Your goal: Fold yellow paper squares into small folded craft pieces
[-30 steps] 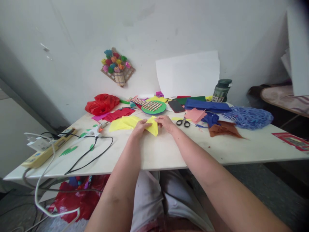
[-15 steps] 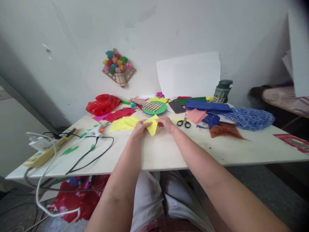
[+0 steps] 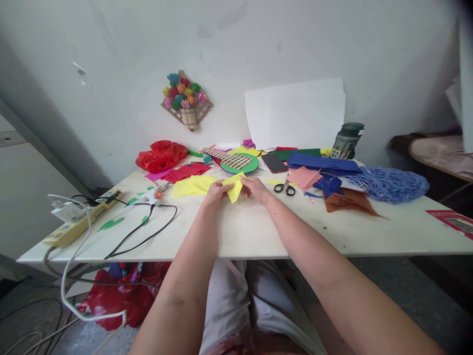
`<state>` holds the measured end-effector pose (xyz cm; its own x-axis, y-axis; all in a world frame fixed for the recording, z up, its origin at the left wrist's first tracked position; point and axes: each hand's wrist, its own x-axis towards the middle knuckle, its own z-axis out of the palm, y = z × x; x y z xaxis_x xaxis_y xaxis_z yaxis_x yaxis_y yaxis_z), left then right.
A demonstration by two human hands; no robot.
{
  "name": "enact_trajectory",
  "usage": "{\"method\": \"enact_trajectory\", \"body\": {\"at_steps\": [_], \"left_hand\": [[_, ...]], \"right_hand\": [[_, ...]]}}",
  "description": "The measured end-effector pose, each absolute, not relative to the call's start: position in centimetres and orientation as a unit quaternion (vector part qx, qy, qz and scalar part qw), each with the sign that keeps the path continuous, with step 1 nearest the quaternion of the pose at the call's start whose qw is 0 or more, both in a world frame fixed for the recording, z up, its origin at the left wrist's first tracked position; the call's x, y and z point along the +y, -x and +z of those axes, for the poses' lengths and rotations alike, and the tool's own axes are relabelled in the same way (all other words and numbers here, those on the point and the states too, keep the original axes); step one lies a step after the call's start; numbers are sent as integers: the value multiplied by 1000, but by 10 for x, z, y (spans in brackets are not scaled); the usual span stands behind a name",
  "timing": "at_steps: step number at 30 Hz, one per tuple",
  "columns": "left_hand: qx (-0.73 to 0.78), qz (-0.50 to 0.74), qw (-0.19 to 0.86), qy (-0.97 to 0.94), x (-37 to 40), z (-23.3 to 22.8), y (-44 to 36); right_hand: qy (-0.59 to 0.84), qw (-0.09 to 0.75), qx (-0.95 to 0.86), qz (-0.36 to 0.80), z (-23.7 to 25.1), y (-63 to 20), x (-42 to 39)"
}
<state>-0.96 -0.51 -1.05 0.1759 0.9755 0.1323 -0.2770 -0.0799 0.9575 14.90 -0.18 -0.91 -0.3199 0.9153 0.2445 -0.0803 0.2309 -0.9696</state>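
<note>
Folding step in hand: left hand [image 3: 216, 192] and right hand [image 3: 258, 190] both pinch one small yellow paper piece [image 3: 235, 188], fingers narrow on its edges, lifted just above the table [image 3: 258, 231], just left of the one pair of scissors [image 3: 285, 187]. Next move likely needs a crisp crease. One yellow sheet [image 3: 192, 186] lies farther left.

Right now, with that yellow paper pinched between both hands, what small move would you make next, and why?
Probably press the fold flat on the table: the yellow paper is bent and lifted, held between the left hand and right hand.
</note>
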Motion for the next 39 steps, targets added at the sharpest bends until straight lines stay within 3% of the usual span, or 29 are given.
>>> {"method": "enact_trajectory", "body": {"at_steps": [6,21,30,39], "left_hand": [[353,597,542,-474,-5,-10,7],[341,627,521,-468,-3,-11,10],[348,523,531,-569,-10,-5,9],[370,500,575,-532,-7,-10,7]], "right_hand": [[387,388,-659,515,-9,-142,-7],[375,343,-671,541,-10,-139,-7],[391,450,-587,548,-2,-157,-2],[418,523,-539,511,-8,-146,6]]}}
